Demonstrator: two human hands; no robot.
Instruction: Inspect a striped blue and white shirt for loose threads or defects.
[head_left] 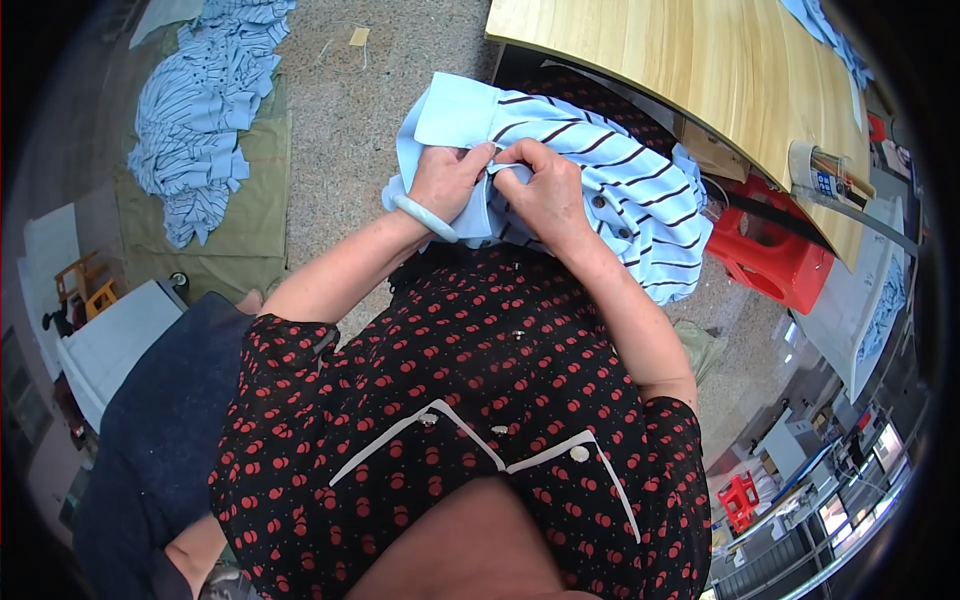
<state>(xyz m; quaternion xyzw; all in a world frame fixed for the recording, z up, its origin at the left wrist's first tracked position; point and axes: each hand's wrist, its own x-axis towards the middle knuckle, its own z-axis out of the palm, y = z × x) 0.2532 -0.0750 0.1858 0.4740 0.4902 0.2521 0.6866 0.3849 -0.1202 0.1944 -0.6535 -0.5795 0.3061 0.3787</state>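
Note:
A light blue shirt with dark stripes lies across my lap, bunched toward the right. Its plain blue cuff or collar part stands up at the far left end. My left hand, with a pale bangle on the wrist, grips the plain blue fabric near an edge. Close beside it, my right hand pinches the same edge between thumb and fingers. The fingertips of both hands nearly meet there; whatever small detail lies between them is hidden. Dark buttons show just right of my right hand.
A wooden table stands at the far right, with a holder of tools at its edge. Beneath it is a red stool. Striped garments are heaped on a green cloth at left. Another person in dark clothing is close at my left.

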